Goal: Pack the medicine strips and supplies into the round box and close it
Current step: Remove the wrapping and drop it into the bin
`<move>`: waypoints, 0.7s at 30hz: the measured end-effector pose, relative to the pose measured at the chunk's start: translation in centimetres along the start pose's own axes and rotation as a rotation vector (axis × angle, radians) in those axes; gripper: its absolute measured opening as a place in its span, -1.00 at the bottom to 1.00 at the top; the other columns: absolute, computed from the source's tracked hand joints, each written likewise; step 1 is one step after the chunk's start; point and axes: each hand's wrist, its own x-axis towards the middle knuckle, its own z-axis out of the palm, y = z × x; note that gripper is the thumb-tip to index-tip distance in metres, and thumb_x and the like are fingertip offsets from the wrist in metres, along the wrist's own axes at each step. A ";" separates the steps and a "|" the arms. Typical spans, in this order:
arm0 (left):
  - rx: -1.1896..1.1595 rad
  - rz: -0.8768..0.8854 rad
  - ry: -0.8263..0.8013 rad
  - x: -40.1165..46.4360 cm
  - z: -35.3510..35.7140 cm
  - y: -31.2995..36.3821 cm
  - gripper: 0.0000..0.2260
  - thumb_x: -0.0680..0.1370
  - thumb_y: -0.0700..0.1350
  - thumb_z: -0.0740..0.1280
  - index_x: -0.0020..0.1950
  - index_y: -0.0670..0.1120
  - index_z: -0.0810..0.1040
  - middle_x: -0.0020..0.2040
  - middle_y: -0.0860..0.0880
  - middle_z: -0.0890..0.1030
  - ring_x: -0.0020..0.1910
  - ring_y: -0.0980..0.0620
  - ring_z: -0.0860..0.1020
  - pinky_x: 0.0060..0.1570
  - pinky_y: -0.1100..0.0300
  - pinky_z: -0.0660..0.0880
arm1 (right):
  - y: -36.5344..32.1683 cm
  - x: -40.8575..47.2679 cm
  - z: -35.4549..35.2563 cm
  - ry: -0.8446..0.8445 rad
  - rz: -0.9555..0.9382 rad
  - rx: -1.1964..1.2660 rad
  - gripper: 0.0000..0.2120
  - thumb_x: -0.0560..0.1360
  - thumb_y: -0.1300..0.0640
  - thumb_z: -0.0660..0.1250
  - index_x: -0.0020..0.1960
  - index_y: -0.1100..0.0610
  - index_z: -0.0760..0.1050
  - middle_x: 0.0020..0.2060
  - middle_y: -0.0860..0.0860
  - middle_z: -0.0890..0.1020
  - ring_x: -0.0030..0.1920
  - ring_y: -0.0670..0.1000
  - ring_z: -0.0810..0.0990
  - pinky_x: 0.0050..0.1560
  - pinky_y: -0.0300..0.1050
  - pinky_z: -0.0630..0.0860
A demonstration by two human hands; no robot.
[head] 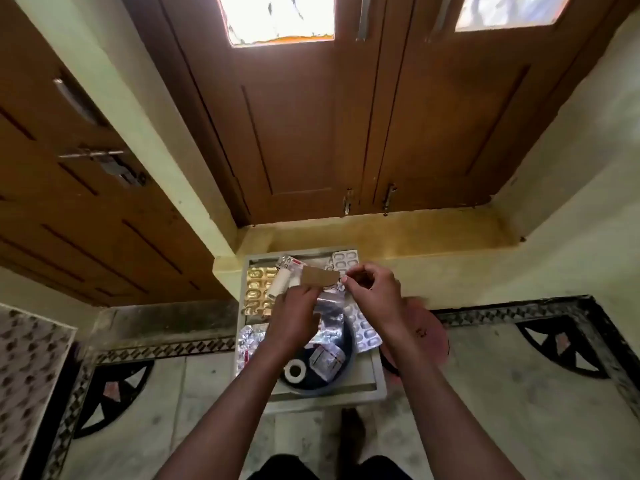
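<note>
A dark blue round box (348, 355) stands on a small pale table (377, 382), holding a white tape roll (294, 370) and a boxed strip (327, 358). Above it, my left hand (294, 311) and my right hand (372, 289) together hold a brown strip (317, 276) by its two ends. A silver foil strip (330, 308) hangs under my hands over the box. On the table lie a gold blister strip (256, 289), a white bottle (278, 284), and silver strips at the back (344, 258), the right (363, 329) and the left (249, 341).
A pink round lid (431, 336) lies on the floor to the right of the table. Brown double doors (329, 116) and a yellow step (398, 233) stand behind it. Patterned floor tiles surround the table. My legs show at the bottom edge.
</note>
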 end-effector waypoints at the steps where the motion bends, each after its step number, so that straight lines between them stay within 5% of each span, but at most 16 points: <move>1: 0.063 -0.007 -0.044 0.8 0.5 -0.1 -0.49 0.48 -0.13 0.46 0.41 0.09 0.49 0.34 0.03 0.59 0.32 -0.07 0.52 0.20 -0.04 0.48 | 0.6 1.2 0.3 -0.024 0.011 0.005 -0.96 0.49 0.20 0.50 -0.07 0.09 0.67 -0.23 -0.05 0.71 -0.19 -0.12 0.68 -0.15 -0.34 0.54; 4: 0.180 -0.050 -0.050 1.5 1.8 -0.6 -0.63 0.44 -0.21 0.44 0.22 0.05 0.59 0.18 0.01 0.64 0.19 -0.11 0.58 0.10 -0.04 0.46 | 1.8 3.6 1.6 -0.084 0.070 -0.055 -0.97 0.47 0.19 0.49 -0.08 0.12 0.68 -0.23 -0.01 0.72 -0.17 -0.03 0.70 -0.10 -0.17 0.61; 10: 0.200 -0.024 0.011 2.7 1.8 -2.4 -0.77 0.33 -0.32 0.47 -0.14 -0.02 0.62 -0.12 0.01 0.65 -0.11 -0.12 0.63 -0.09 0.02 0.51 | 3.7 7.9 4.5 -0.202 0.051 -0.187 -0.90 0.45 0.26 0.44 -0.05 0.16 0.67 -0.18 0.05 0.72 -0.15 0.01 0.67 -0.05 -0.19 0.54; 17: 0.070 0.030 0.047 2.6 1.6 -4.9 -0.73 0.28 -0.35 0.51 -0.11 -0.09 0.63 -0.16 -0.07 0.64 -0.21 -0.16 0.62 -0.29 0.08 0.50 | 5.8 12.1 8.8 -0.380 -0.073 -0.512 -0.61 0.39 0.42 0.35 0.20 0.27 0.63 0.20 0.24 0.64 0.21 0.25 0.60 0.21 -0.03 0.50; 21: -0.071 0.022 0.106 2.8 1.9 -6.2 -0.68 0.39 -0.32 0.48 0.10 -0.07 0.65 -0.05 -0.05 0.69 -0.13 -0.13 0.65 -0.23 0.03 0.59 | 7.1 13.2 10.2 -0.478 -0.174 -0.705 -0.62 0.40 0.41 0.35 0.19 0.23 0.59 0.19 0.25 0.60 0.23 0.30 0.52 0.07 0.07 0.56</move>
